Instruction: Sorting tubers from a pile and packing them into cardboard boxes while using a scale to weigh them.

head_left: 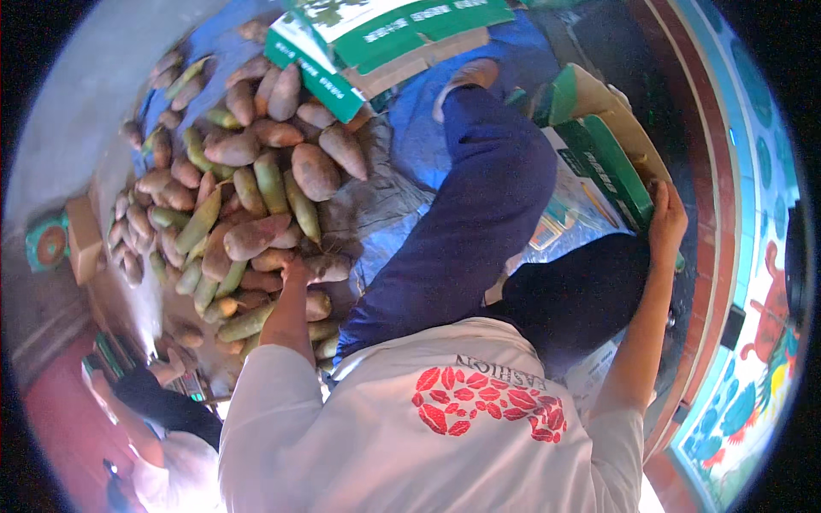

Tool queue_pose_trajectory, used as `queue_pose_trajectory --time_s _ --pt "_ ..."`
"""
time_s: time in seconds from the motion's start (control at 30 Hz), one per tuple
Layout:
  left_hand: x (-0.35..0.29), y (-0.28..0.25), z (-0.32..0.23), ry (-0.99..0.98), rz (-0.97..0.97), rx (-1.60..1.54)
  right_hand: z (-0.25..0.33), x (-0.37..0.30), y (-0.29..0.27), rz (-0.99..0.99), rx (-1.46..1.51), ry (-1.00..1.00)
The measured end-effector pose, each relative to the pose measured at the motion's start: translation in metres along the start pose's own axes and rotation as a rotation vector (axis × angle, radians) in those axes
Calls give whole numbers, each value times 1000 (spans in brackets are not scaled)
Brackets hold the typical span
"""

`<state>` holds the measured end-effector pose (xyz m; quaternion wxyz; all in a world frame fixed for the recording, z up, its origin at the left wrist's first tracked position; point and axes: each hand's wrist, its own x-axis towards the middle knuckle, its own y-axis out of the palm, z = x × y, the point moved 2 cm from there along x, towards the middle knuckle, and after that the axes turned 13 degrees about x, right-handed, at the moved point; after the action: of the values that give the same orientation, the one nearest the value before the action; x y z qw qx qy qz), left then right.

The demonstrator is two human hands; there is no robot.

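A big heap of reddish-brown sweet potatoes mixed with long green radish-like roots lies to my left on the floor. My left hand reaches into the near right side of this heap. Its fingers are bent around a sweet potato, which they partly cover; another sweet potato lies just beside the hand. On my right, my right hand grips the near rim of an open green-and-white carton, its fingers closed over the edge. The carton's inside is mostly hidden.
Another green-and-white carton stands ahead, beyond the heap. Blue sheeting covers part of the floor. A green round-faced scale stands at the far left by a brown box. Another person works at the lower left. A painted wall rises on the right.
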<state>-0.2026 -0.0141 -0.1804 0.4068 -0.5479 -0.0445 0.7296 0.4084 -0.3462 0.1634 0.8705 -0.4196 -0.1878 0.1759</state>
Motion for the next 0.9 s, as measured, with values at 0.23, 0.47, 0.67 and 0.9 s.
queue_pose_trajectory --time_s 0.23,0.47,0.67,0.9 --pt "-35 -12 -51 229 65 151 -12 -15 -26 -92 -198 52" --pt "86 93 -4 681 -224 331 -3 -1 5 -56 -80 -17" --pt "-27 -19 -71 748 -119 321 -1 -13 -11 -144 -5 -92" --pt "-48 -58 -76 495 -312 89 4 -23 -13 -186 14 -165"
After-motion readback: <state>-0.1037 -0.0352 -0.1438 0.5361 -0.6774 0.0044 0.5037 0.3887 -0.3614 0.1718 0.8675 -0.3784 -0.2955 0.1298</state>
